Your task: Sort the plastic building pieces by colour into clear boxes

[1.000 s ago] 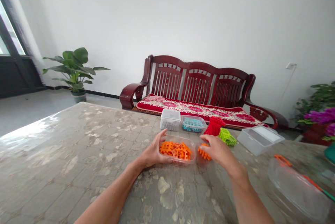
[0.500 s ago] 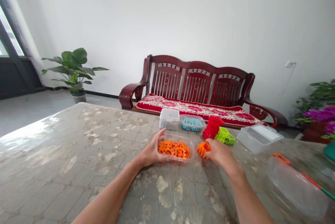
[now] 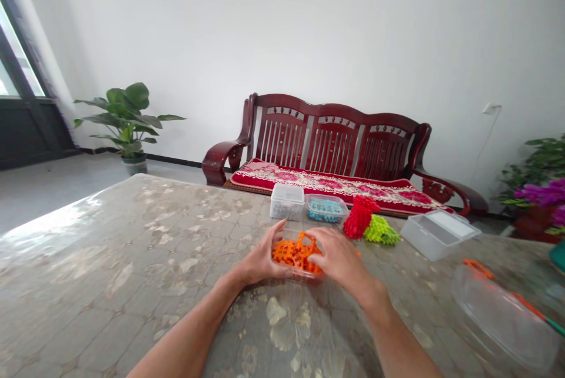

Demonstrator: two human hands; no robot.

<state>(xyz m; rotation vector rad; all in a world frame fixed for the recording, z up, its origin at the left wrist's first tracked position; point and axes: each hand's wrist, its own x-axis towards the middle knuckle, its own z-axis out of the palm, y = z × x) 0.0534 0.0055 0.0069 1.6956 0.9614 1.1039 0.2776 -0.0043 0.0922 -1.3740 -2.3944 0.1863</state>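
Observation:
A clear plastic container [image 3: 304, 275] holding several orange plastic pieces [image 3: 289, 252] sits on the table in front of me. My left hand [image 3: 266, 254] grips its left side, thumb at the near edge and fingers at the far edge. Over the container's right side, my right hand [image 3: 338, 255] has its fingers closed on an orange piece [image 3: 308, 241] that stands up above the others. A bit of orange shows on the table just beyond my right hand, mostly hidden by it.
Behind stand a lidded box [image 3: 286, 202], a container of blue pieces [image 3: 326, 209], a red pile [image 3: 358, 216] and a green pile [image 3: 381, 231]. An open clear box [image 3: 435, 235] and a clear lid [image 3: 498, 313] lie right on the patterned table [image 3: 110, 260].
My right hand has moved left from the orange pieces on the table to above the container, bringing an orange piece with it. My left hand keeps its hold on the container.

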